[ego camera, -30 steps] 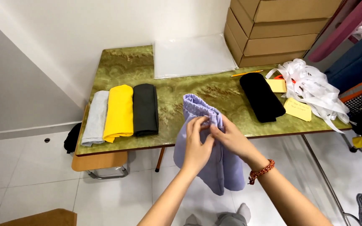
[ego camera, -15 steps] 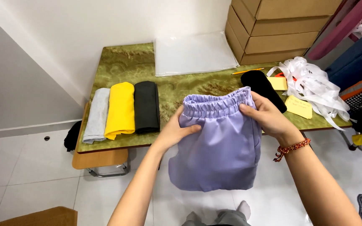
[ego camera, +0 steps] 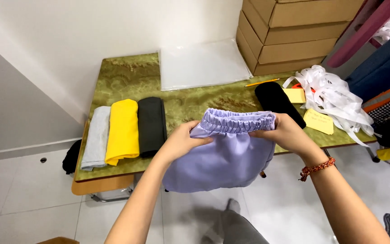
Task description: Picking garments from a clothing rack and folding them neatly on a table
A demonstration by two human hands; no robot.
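Both hands are gripping a lilac garment [ego camera: 231, 158] by its elastic waistband, left hand [ego camera: 181, 142] pinching one end, right hand [ego camera: 285, 133] the other. It hangs in front of the green table [ego camera: 190, 106], near the folded black cloth [ego camera: 151, 124].

Both hands grip a lilac garment [ego camera: 231, 153] by its gathered elastic waistband, left hand [ego camera: 183, 142] and right hand [ego camera: 285, 133] at either end, over the green table's [ego camera: 132, 74] front edge. Grey [ego camera: 96, 135], yellow [ego camera: 123, 130] and black [ego camera: 152, 124] folded garments line its left end.
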